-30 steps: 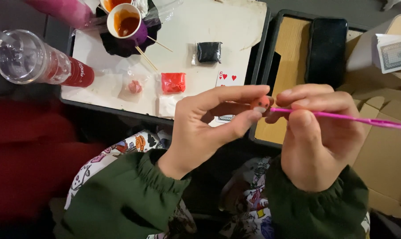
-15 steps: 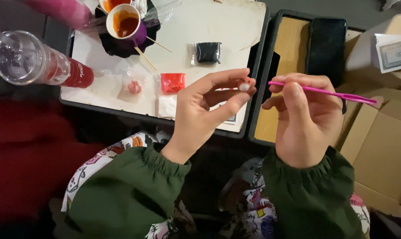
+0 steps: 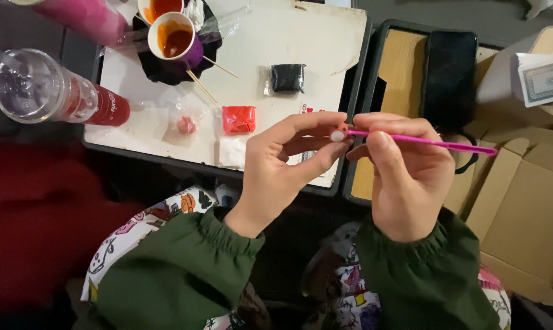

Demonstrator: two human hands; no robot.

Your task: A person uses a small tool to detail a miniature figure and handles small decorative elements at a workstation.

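Head view: a small pale clay ball (image 3: 337, 135) sits at frame centre, pinched in the left hand (image 3: 282, 165) fingertips. Touching it from the right, a thin pink tool (image 3: 429, 142) lies nearly level, gripped by the closed right hand (image 3: 407, 174); white tray (image 3: 276, 49) above

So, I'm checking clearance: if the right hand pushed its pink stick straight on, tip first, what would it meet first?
Probably the small pale ball pinched in the left hand; the stick's tip already seems to touch it.
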